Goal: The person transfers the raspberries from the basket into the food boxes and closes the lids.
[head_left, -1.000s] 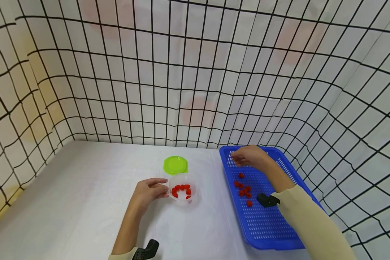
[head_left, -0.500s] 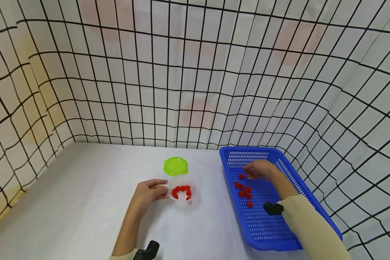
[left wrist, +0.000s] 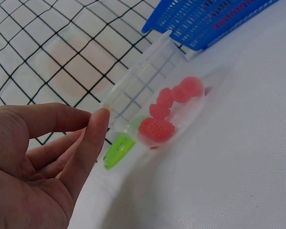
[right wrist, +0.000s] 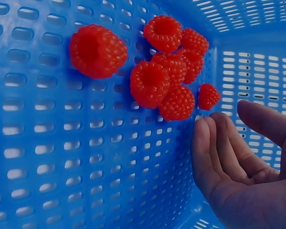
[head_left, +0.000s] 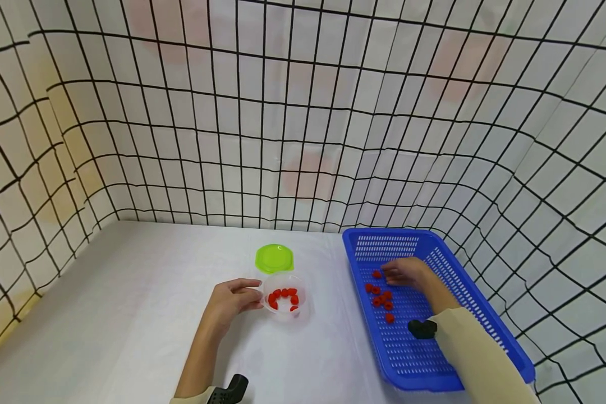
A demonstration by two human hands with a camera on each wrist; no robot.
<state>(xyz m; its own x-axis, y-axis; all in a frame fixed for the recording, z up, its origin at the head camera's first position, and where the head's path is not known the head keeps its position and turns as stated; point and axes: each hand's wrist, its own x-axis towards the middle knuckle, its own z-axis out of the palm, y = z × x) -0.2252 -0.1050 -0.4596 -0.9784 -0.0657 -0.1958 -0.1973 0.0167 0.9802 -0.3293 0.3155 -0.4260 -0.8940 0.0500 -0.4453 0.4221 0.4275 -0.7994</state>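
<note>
Raspberries (head_left: 381,296) in blue basket (head_left: 464,292) beside loose, empty right fingers (right wrist: 214,143); more in clear cup (head_left: 284,299), left fingers (left wrist: 92,138) touching its rim

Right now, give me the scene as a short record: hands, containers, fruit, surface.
left hand: fingertips touch the rim of the clear cup, steadying it
right hand: fingers loosely curled inside the blue basket, holding nothing, close to the loose raspberries
clear cup: upright on the white table, several raspberries inside
blue basket: perforated, on the table to the right of the cup
green lid: flat on the table just behind the cup
</note>
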